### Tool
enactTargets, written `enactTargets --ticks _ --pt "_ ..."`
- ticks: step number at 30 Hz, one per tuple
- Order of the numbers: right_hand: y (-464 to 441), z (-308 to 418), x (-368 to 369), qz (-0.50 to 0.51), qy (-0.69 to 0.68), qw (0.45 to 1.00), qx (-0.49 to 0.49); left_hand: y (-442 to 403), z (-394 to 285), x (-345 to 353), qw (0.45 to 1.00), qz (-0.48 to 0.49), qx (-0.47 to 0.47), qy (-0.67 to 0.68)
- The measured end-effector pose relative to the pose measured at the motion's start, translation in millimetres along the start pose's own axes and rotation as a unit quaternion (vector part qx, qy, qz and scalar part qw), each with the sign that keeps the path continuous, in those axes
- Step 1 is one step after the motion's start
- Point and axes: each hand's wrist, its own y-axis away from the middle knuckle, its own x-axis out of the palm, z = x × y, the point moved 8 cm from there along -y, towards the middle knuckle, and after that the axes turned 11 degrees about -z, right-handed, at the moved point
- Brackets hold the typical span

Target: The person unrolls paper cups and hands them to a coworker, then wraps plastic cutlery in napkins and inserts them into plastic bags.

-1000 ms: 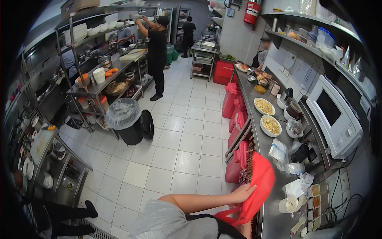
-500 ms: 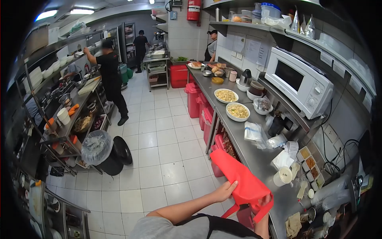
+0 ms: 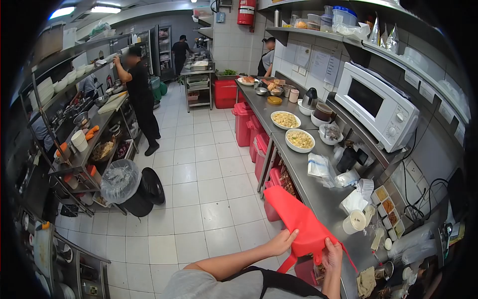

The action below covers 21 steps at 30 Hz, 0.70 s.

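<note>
Right hand (image 3: 332,254) has moved into clearer view — fingers pinching the red bag (image 3: 301,220) — left hand (image 3: 282,242) gripping too, forearm (image 3: 234,262) slanting.

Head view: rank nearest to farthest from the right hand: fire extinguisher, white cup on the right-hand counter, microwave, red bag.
1. Red bag: held in the right hand.
2. White cup: on the counter, just ahead.
3. Microwave: raised, ahead on the right.
4. Fire extinguisher: far end, top of view.
</note>
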Motion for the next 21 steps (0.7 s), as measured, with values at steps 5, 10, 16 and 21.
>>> enactTargets --ticks 5,10,16,21 --pt "-3 6 -12 -0.029 -0.012 0.998 -0.046 -6 -4 -12 0.997 -0.057 0.014 0.057" --pt "-3 20 -26 -0.089 -0.046 0.994 -0.038 -5 -22 -82 0.904 -0.399 0.124 -0.094" --pt "7 0 14 -0.033 -0.043 0.998 -0.015 6 -89 -6 0.959 -0.117 0.241 -0.090" --pt "13 -2 8 -0.053 -0.002 0.998 -0.024 16 -82 15 0.977 -0.049 0.204 -0.029"
